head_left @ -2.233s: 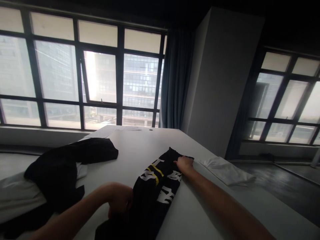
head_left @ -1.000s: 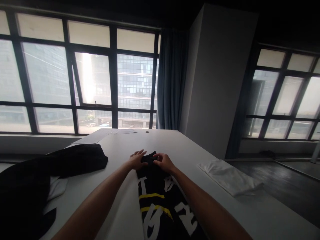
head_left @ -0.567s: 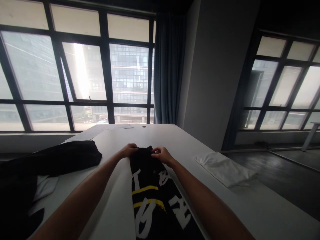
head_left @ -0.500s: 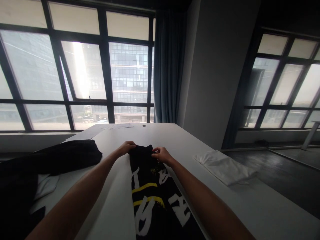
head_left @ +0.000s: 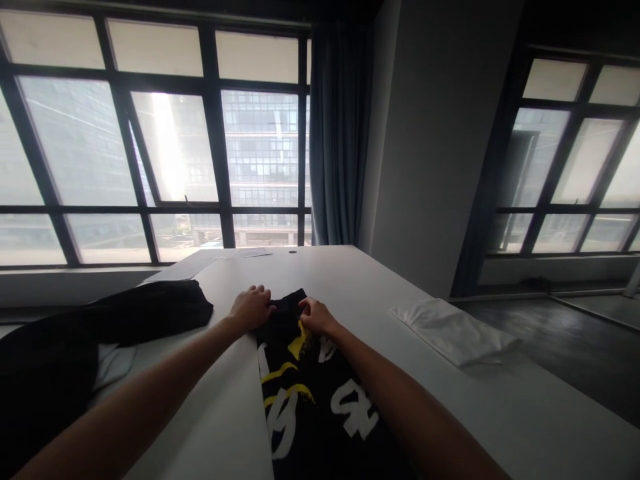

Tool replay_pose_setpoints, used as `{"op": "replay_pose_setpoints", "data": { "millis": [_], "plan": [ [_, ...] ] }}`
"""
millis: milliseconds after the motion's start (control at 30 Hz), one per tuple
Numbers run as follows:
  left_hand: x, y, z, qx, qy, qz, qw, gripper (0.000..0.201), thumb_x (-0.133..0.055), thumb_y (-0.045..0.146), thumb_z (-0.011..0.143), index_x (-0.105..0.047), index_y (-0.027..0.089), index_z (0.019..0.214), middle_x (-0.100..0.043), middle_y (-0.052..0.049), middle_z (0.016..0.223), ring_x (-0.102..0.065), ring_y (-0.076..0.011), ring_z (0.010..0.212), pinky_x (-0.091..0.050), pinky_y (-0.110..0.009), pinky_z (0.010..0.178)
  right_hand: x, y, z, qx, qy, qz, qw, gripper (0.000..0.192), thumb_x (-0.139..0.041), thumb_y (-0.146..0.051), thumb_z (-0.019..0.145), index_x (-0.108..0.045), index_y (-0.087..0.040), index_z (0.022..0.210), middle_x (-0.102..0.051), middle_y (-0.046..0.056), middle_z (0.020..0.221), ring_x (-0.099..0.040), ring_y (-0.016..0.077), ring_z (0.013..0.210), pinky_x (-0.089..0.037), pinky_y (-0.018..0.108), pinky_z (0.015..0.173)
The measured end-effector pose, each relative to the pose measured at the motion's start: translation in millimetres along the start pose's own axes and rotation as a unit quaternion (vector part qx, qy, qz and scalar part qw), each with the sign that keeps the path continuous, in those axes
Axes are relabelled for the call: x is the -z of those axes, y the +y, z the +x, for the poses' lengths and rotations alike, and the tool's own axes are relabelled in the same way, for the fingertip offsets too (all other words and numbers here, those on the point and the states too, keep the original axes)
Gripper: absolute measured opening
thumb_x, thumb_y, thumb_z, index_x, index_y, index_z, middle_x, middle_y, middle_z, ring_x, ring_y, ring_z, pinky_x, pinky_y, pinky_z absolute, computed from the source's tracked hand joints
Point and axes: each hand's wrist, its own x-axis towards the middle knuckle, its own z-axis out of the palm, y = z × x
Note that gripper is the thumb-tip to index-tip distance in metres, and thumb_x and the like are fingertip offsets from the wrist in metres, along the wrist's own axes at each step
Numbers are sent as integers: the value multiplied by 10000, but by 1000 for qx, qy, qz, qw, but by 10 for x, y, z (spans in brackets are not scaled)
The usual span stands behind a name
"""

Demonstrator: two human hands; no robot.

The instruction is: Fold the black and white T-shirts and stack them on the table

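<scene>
A black garment with white lettering and yellow strokes (head_left: pixel 315 433) lies lengthwise on the white table, its near end running out of the bottom of the view. At its far left corner, my left hand (head_left: pixel 251 308) is closed on the cloth, thumb toward the middle. My right hand (head_left: pixel 316 316) pinches the far right corner between thumb and fingers. Between the hands, the dark far edge of the cloth is bunched and slightly raised. Whether this is a shirt or trousers, I cannot tell.
A black cloth heap (head_left: pixel 150 307) lies on the left, with a pale piece (head_left: pixel 114 365) beneath it. A folded white cloth (head_left: pixel 453 331) rests on the right of the table (head_left: pixel 330 270). Papers (head_left: pixel 245 253) lie at the far end. Windows, a blue curtain (head_left: pixel 337 147) and a pillar stand behind.
My left hand has turned so its back faces up over the corner. My right hand has shifted slightly left, and the cloth beneath it has creased, showing more yellow. The view has turned slightly.
</scene>
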Motion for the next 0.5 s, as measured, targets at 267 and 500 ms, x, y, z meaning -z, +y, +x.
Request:
{"op": "replay_pose_setpoints", "data": {
  "millis": [267, 500],
  "plan": [
    [-199, 592, -981, -50, -151, -64, 985, 727, -674, 626, 653, -520, 366, 1315, -506, -96, 1341, -522, -389, 1151, -465, -492, 902, 134, 106, -36, 61, -104, -170, 978, 364, -766, -310, 675, -729, -217, 1025, -609, 93, 1161, -567, 250, 1088, -436, 327, 949],
    [-98, 349, -1036, -64, -148, -110, 981, 226, -637, 352, 763, -679, 269, 969, -572, -66, 1174, -546, -281, 1113, -475, -379, 913, 192, 127, -107, 42, -80, -192, 977, 300, -743, -320, 737, -714, -191, 1006, -629, 86, 1109, -600, 194, 962, -451, 259, 818]
  ]
}}
